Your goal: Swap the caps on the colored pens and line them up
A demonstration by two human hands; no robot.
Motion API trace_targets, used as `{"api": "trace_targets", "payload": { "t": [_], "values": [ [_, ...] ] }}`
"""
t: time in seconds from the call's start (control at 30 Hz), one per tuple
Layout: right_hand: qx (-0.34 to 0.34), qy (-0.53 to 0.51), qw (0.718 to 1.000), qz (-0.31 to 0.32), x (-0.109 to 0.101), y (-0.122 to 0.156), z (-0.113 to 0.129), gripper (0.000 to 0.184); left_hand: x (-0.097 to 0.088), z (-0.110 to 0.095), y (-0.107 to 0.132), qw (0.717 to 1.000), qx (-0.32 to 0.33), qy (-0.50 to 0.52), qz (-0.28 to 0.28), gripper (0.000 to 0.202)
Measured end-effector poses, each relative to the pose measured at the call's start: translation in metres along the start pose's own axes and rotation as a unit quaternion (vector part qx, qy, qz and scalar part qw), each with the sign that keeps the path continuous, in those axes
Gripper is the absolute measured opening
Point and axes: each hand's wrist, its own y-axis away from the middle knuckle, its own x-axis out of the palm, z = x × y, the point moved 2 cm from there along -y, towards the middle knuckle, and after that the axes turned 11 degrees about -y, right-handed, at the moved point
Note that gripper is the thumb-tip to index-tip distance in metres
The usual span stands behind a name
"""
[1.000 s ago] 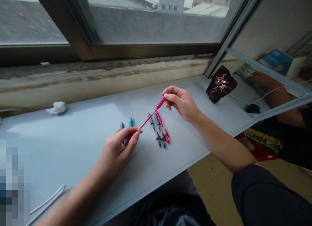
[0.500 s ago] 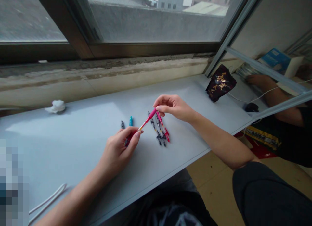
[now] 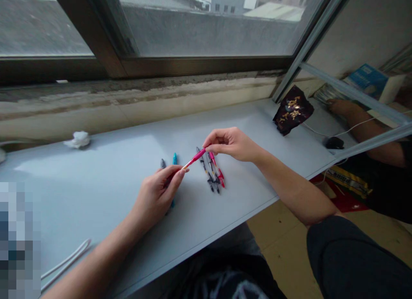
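Both hands closed on one slim pink pen [image 3: 194,159], held across the gap between them above a pale grey board [image 3: 96,178]. Upper end pinched between thumb and forefinger of the right hand [image 3: 233,144]; lower end lost inside the curled fingers of the left hand [image 3: 154,191]. Compared with a moment ago, right hand lower, pen flatter, and the pinch now just above a loose row of pens.

Directly under the right fingers, two grey-and-black pens [image 3: 209,170] and a pink-and-red pen [image 3: 216,168], lying side by side. Beside the left hand, the tips of a dark grey pen [image 3: 162,163] and a teal pen [image 3: 174,158], their lower parts hidden by the hand.

Farther out on the board, a wad of white tissue [image 3: 79,140] at the left, a white cable [image 3: 66,262] near the front edge, and a dark patterned bag [image 3: 292,110] at the far right, under a metal window frame [image 3: 334,58].
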Motion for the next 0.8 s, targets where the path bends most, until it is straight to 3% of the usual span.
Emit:
{"api": "trace_targets", "payload": {
  "t": [0.23, 0.43, 0.53, 0.7, 0.8],
  "values": [
    [-0.041, -0.032, 0.999, -0.005, 0.0036, 0.0006, 0.005, 0.021, 0.001, 0.0084, 0.0035, 0.998, -0.014, 0.059, -0.005, 0.047],
    [-0.042, -0.041, 0.998, -0.004, 0.0035, -0.0015, 0.0036, 0.038, -0.002, 0.0088, 0.0024, 0.999, 0.039, 0.022, -0.03, 0.039],
    [-0.031, 0.001, 1.0, -0.004, 0.0045, 0.0001, 0.0053, 0.047, -0.0036, 0.0057, -0.0003, 0.995, 0.072, 0.006, -0.067, 0.035],
    [-0.031, 0.169, 0.985, -0.002, 0.0095, 0.0041, 0.0061, 0.07, -0.0059, 0.0055, -0.0018, 0.989, 0.09, -0.032, -0.109, 0.033],
    [-0.042, 0.203, 0.978, -0.003, 0.0083, 0.005, 0.0071, 0.056, -0.0076, 0.0075, -0.0019, 0.989, 0.077, -0.04, -0.121, 0.033]
  ]
}}
